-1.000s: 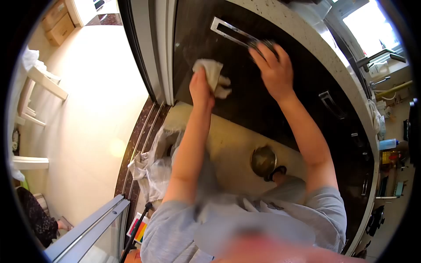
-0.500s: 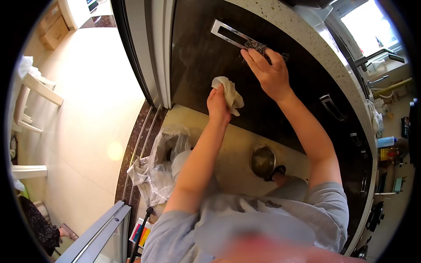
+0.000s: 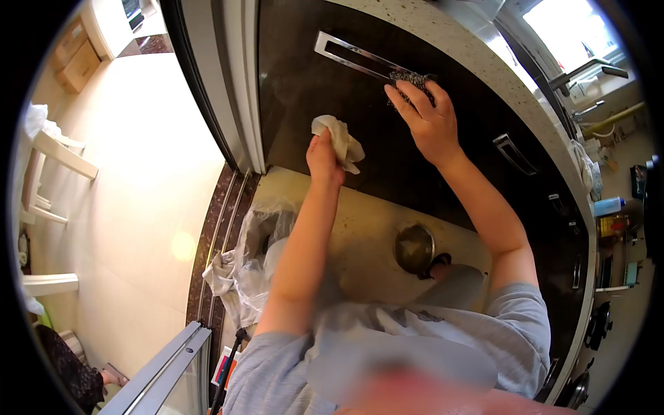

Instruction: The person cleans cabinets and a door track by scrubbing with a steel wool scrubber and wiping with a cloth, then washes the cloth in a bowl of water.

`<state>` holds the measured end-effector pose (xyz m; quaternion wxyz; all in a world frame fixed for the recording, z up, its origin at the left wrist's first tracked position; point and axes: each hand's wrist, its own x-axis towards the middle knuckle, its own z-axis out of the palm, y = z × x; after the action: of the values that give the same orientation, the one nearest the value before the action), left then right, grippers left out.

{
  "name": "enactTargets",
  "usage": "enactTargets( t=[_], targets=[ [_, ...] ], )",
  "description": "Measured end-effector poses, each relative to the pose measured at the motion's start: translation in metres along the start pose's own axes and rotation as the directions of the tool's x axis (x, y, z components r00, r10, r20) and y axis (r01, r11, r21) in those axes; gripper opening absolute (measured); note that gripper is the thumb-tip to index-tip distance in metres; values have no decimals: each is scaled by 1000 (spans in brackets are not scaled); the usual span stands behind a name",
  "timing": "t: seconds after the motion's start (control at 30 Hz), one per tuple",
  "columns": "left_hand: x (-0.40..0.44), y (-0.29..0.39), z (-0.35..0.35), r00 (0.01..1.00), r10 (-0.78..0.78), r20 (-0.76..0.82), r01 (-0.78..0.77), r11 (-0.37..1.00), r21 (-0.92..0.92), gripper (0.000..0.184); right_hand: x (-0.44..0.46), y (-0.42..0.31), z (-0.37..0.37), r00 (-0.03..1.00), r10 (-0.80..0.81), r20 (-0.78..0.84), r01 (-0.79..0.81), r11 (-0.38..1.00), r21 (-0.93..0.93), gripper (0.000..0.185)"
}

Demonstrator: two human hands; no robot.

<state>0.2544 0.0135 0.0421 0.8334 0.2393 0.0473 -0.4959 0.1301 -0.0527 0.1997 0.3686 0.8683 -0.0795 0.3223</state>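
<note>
My right hand [image 3: 427, 117] presses a dark steel wool scrubber [image 3: 413, 77] against the right end of a long chrome handle [image 3: 353, 57]. The handle is set in a dark cabinet front [image 3: 290, 97]. Lower and to the left, my left hand [image 3: 325, 160] is closed round a crumpled, off-white cloth [image 3: 340, 144], held in front of the same panel. Part of the scrubber is hidden under my right fingers.
A metal bowl [image 3: 415, 249] stands on the floor by my foot. Left of me is a bin lined with clear plastic [image 3: 257, 238], beside sliding-door tracks [image 3: 220, 228]. A speckled countertop [image 3: 456, 45] runs above the cabinets. Another person's foot [image 3: 114, 375] shows at lower left.
My left hand has moved left with the cloth. My right hand and the scrubber sit closer against the handle's right end. The view has shifted slightly.
</note>
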Motion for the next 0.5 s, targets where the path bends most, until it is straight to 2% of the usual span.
enactTargets(
  t=[0.1,0.17,0.23,0.33,0.4,0.47,0.5],
  targets=[
    [5,0,-5,998,-50,-25,50,999,-15,21,24,-14,-6,994,-72,-80,76,996,36,32],
    [12,-8,-10,997,-75,30,75,997,-12,22,57,-26,11,979,-128,-156,154,974,167,30],
    [11,-13,-9,995,-85,55,84,996,18,22,90,-33,34,962,-125,-243,143,988,58,32],
    [12,-21,-9,981,-179,75,177,983,37,24,84,-24,40,994,89,-70,-71,971,227,34],
    [12,-23,-10,973,-215,81,211,976,60,25,41,-10,23,990,134,-50,-130,989,72,39],
    [12,-20,-9,969,-223,107,216,974,72,25,-1,9,-6,938,346,5,-345,934,93,44],
    [9,-17,-5,974,-202,106,192,976,99,25,-21,20,-16,878,476,52,-478,877,42,42]
  ],
)
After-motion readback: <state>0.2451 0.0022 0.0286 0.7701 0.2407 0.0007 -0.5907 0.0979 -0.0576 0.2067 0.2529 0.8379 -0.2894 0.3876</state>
